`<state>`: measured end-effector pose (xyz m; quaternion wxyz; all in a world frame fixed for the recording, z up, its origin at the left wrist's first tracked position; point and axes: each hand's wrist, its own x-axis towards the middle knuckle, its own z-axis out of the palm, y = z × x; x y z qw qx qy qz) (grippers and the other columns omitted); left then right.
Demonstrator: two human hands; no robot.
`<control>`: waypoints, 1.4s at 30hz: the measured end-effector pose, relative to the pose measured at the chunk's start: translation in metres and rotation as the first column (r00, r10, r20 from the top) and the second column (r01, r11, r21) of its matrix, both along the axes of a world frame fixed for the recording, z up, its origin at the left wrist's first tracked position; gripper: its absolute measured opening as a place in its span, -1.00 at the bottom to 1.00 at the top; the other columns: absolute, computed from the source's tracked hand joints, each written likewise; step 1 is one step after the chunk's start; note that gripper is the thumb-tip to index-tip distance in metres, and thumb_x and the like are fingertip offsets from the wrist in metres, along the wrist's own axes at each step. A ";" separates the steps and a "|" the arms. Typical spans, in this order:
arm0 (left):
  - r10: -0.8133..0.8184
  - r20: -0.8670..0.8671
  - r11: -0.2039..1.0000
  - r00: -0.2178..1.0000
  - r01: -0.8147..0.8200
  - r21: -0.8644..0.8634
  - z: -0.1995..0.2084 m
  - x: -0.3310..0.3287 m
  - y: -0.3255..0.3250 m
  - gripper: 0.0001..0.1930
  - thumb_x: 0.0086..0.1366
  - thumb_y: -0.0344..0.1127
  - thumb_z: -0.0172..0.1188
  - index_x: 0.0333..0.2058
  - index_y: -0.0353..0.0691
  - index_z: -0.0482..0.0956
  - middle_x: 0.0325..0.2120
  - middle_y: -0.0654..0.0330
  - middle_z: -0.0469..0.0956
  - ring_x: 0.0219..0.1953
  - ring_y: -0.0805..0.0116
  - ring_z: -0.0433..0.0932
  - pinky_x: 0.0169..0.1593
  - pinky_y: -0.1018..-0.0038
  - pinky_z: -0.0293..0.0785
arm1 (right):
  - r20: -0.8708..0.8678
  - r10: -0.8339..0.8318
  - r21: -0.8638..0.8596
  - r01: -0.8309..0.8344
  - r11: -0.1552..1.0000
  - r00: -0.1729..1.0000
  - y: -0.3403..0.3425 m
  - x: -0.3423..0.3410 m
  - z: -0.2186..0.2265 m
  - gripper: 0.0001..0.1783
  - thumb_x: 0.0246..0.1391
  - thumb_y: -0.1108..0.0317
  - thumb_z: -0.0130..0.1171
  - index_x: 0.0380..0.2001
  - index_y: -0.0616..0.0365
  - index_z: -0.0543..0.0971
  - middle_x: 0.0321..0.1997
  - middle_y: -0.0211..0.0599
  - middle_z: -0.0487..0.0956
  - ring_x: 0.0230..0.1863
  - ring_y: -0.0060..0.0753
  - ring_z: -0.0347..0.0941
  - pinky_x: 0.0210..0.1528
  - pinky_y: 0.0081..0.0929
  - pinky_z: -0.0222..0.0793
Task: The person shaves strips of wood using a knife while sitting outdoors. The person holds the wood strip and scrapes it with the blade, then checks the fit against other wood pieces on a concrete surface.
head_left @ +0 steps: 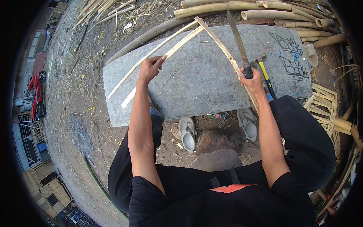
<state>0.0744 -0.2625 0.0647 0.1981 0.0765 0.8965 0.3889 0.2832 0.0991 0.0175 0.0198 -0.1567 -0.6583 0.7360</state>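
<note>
My left hand [152,68] is closed on a pale split bamboo strip [182,43], thumb and fingers pinching it. A second, thinner strip [124,78] runs alongside, past the same hand. Above the board, both strips meet the far end of a darker bamboo piece [218,41] in a peak; whether they are joined there I cannot tell. Closed round the black handle of a long-bladed knife [237,38] is my right hand [250,80], which also grips the darker bamboo piece. The blade points away from me. Just right of that hand lies a hammer [264,72] with a yellow and black handle.
A grey board [189,83] with black scrawls spans the space before me. Bamboo poles [219,9] lie beyond it, and slatted bamboo frames [321,108] stand at right. Grey clogs [187,134] flank a wood stump [220,145]. A red motorbike [36,96] is far left.
</note>
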 end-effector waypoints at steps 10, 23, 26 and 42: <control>0.015 0.035 1.000 0.999 -0.016 0.017 -0.002 -0.005 -0.011 -0.58 0.30 0.07 0.24 -0.21 -0.21 0.73 -0.72 0.37 0.41 -0.68 0.61 0.27 -0.60 0.52 0.22 | -0.004 -0.023 -0.013 0.023 1.000 1.000 -0.004 0.002 -0.007 -0.71 -0.11 0.59 0.26 -0.26 0.19 0.47 -0.16 0.06 0.64 -0.49 -0.63 0.46 -0.52 -0.64 0.37; 0.006 0.046 1.000 0.999 -0.006 -0.010 -0.002 -0.004 -0.010 -0.55 0.27 0.11 0.25 -0.17 -0.18 0.73 -0.70 0.36 0.43 -0.66 0.59 0.28 -0.56 0.47 0.25 | -0.009 -0.003 -0.024 0.003 1.000 1.000 0.001 0.004 -0.011 -0.67 -0.11 0.57 0.29 -0.22 0.18 0.47 -0.15 0.09 0.63 -0.43 -0.61 0.50 -0.52 -0.64 0.39; -0.007 0.052 1.000 0.999 0.008 -0.026 -0.005 -0.006 -0.013 -0.55 0.27 0.11 0.25 -0.18 -0.19 0.73 -0.70 0.36 0.43 -0.67 0.58 0.29 -0.56 0.47 0.25 | 0.006 0.009 -0.014 -0.009 1.000 1.000 0.000 0.004 -0.009 -0.67 -0.11 0.56 0.29 -0.23 0.18 0.47 -0.16 0.09 0.64 -0.45 -0.63 0.48 -0.51 -0.64 0.39; 0.019 0.073 0.999 0.997 -0.021 0.029 -0.011 -0.006 -0.017 -0.56 0.26 0.10 0.27 -0.31 -0.24 0.74 -0.71 0.37 0.42 -0.69 0.60 0.24 -0.60 0.50 0.19 | 0.028 0.030 -0.023 -0.029 0.999 0.999 0.002 0.005 -0.014 -0.65 -0.07 0.50 0.32 -0.18 0.15 0.45 -0.11 0.06 0.62 -0.26 -0.55 0.57 -0.47 -0.64 0.43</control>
